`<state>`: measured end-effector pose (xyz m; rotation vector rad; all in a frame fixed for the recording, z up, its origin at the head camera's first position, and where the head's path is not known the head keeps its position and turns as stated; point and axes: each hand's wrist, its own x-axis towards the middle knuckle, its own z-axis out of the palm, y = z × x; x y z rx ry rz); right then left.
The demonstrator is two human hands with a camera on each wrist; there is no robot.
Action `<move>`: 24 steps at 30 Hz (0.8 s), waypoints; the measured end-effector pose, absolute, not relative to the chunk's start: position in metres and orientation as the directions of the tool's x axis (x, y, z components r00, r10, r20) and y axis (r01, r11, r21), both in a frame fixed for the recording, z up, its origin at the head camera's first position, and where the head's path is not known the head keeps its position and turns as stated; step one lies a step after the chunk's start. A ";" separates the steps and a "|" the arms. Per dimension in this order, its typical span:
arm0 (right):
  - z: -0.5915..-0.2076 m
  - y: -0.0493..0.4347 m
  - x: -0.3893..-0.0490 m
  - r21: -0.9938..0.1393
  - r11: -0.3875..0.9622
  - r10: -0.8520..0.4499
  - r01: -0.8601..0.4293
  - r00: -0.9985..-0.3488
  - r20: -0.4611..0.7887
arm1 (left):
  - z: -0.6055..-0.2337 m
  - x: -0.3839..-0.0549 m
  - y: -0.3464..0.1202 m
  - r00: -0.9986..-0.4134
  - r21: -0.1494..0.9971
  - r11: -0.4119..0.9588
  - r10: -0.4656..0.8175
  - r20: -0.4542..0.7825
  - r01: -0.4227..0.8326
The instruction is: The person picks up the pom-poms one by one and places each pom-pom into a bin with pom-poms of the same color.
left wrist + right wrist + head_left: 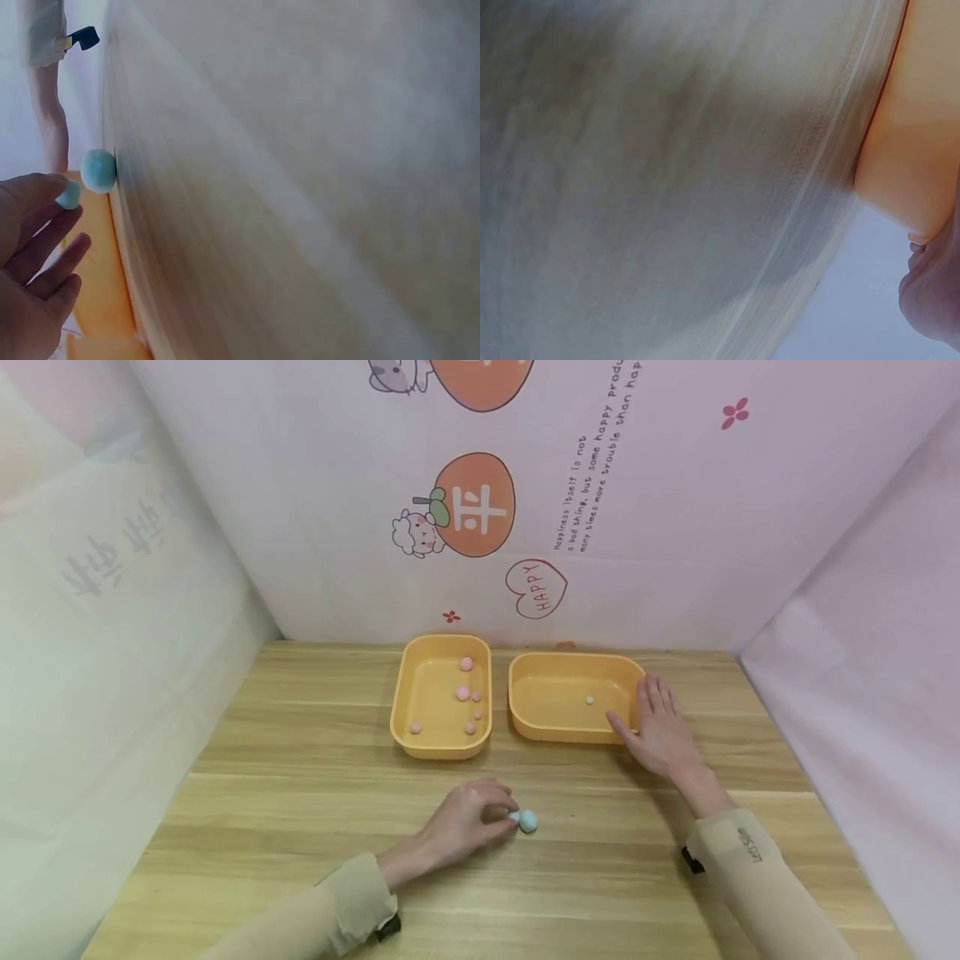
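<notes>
A small blue ball [513,816] is pinched at the fingertips of the left hand [467,821], a larger blue ball [528,821] lies free at its 3 o'clock and could be knocked rolling, while the flat right hand [658,731] rests against the right tray [573,731].

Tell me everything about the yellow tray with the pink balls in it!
The left yellow-orange plastic tray is a shallow rectangle with rounded corners and a raised rim, looking smooth. It sits flat on the wooden table, near the back wall, just left of a matching tray, with a narrow gap between them. Six small pink fuzzy balls lie loose inside, mostly along its right side. No hand touches it.
</notes>
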<state>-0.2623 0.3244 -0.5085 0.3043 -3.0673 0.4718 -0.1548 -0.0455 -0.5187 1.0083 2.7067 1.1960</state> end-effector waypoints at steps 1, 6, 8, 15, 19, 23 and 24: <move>-0.509 0.324 -0.263 -0.295 0.935 -0.188 -0.196 -0.981 0.054 | -0.517 -0.154 -0.046 -0.791 0.672 0.489 0.558 0.249 0.556; -0.510 0.324 -0.263 -0.290 0.936 -0.188 -0.199 -0.980 0.065 | -0.513 -0.154 -0.049 -0.782 0.678 0.445 0.531 0.325 0.585; -0.509 0.324 -0.263 -0.292 0.936 -0.189 -0.199 -0.980 0.062 | -0.511 -0.155 -0.050 -0.777 0.684 0.425 0.523 0.349 0.593; -0.508 0.324 -0.262 -0.303 0.931 -0.190 -0.202 -0.979 0.066 | -0.504 -0.165 -0.048 -0.723 0.640 0.359 0.476 0.501 0.680; -0.508 0.324 -0.263 -0.306 0.931 -0.190 -0.201 -0.980 0.067 | -0.498 -0.173 -0.043 -0.709 0.657 0.290 0.422 0.564 0.696; -0.509 0.324 -0.263 -0.302 0.932 -0.190 -0.200 -0.980 0.060 | -0.493 -0.180 -0.038 -0.748 0.729 0.230 0.385 0.540 0.645; -0.509 0.324 -0.263 -0.303 0.932 -0.190 -0.199 -0.980 0.058 | -0.493 -0.181 -0.037 -0.759 0.746 0.216 0.377 0.531 0.630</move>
